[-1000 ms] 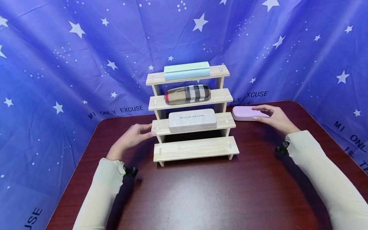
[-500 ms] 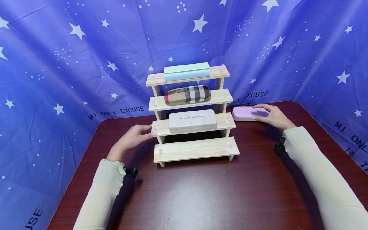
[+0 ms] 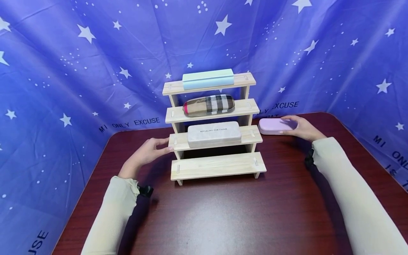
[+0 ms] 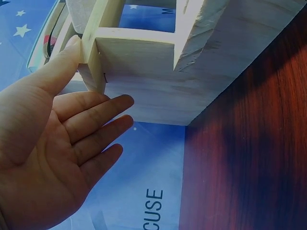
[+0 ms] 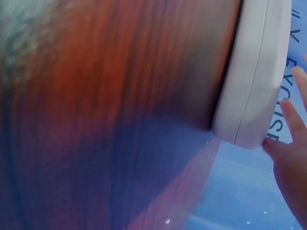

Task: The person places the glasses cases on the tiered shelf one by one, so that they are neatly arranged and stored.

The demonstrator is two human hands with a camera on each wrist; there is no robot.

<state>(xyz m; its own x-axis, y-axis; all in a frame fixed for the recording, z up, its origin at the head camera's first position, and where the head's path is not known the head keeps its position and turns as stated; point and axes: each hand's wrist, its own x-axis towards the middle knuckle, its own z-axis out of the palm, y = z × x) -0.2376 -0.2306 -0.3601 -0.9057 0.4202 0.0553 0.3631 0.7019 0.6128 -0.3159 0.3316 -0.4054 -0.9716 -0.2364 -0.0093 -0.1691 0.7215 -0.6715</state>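
Note:
My left hand [image 3: 148, 152] is at the left end of a stepped wooden shelf [image 3: 220, 164]. In the left wrist view its thumb [image 4: 69, 55] lies on top of a board while the index finger is against the underside, pinching the end; the other fingers extend loosely. On the table right of the shelf lies a pink glasses case [image 3: 275, 126]. My right hand [image 3: 302, 128] is at its right end, fingers spread over the far side. In the right wrist view the thumb tip touches or nearly touches the case's [image 5: 254, 72] corner; the fingers are not closed around it.
Three cases lie on the shelf: a light blue one [image 3: 208, 80] on top, a plaid one [image 3: 208, 105] below it, and a pale grey lettered one [image 3: 214, 134] on the third step. A blue starry curtain [image 3: 127, 42] stands behind the dark red table [image 3: 207, 212].
My right forearm has swung slightly left and inward, the hand shifting a little at the case's right end. The case keeps its place beside the shelf. My left hand has stayed still.

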